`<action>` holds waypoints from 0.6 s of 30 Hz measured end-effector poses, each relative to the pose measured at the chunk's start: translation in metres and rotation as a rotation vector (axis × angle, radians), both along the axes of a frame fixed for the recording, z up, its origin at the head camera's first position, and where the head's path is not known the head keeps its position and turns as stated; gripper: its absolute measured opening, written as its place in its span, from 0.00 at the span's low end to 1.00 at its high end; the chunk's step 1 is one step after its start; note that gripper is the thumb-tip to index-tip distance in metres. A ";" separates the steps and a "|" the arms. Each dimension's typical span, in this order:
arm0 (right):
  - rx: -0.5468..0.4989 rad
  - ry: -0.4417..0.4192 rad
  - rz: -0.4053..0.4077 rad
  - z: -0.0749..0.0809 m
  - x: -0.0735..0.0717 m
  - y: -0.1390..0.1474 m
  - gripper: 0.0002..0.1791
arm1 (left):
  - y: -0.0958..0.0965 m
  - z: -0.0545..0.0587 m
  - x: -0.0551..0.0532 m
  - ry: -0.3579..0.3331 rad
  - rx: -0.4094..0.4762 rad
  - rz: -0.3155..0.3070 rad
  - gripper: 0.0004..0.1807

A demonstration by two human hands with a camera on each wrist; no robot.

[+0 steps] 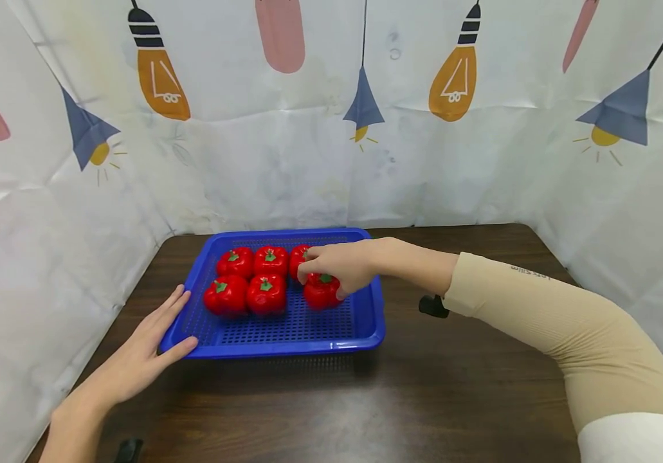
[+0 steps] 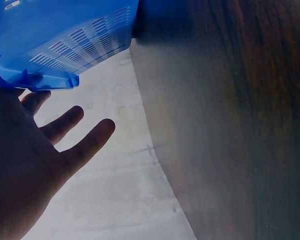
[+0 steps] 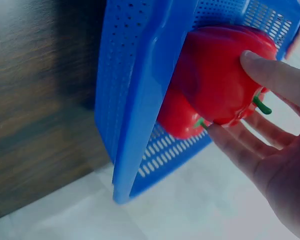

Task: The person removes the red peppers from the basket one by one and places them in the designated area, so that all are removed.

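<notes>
A blue plastic basket (image 1: pixel 273 350) stands on the dark table with several red bell peppers in it. Two peppers sit in the front row at left, one of them this pepper (image 1: pixel 266 294), and three more are behind. My right hand (image 1: pixel 345 260) reaches in over the right rim and grips a red bell pepper (image 1: pixel 321 292) at the front right, thumb on one side and fingers on the other, as the right wrist view shows. My left hand (image 1: pixel 146 347) rests on the basket's left rim, fingers spread and fairly straight; in the left wrist view its fingertips are beside the basket wall (image 2: pixel 80 50).
A brown wooden table (image 1: pixel 458 386) lies under the basket, reaching to its right and in front. White cloth (image 1: pixel 285 161) printed with lamps and bulbs encloses the back and both sides. Black straps with small devices (image 1: pixel 433 307) show at the wrists.
</notes>
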State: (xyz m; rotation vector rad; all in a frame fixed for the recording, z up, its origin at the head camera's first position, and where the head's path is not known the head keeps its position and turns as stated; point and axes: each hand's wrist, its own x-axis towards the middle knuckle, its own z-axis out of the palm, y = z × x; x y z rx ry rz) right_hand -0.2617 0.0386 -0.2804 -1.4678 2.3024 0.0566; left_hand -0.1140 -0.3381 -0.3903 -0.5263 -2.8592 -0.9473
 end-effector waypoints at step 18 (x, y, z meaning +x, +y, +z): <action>-0.220 -0.059 -0.018 0.014 0.006 0.057 0.30 | -0.001 -0.001 0.002 -0.039 0.033 0.004 0.45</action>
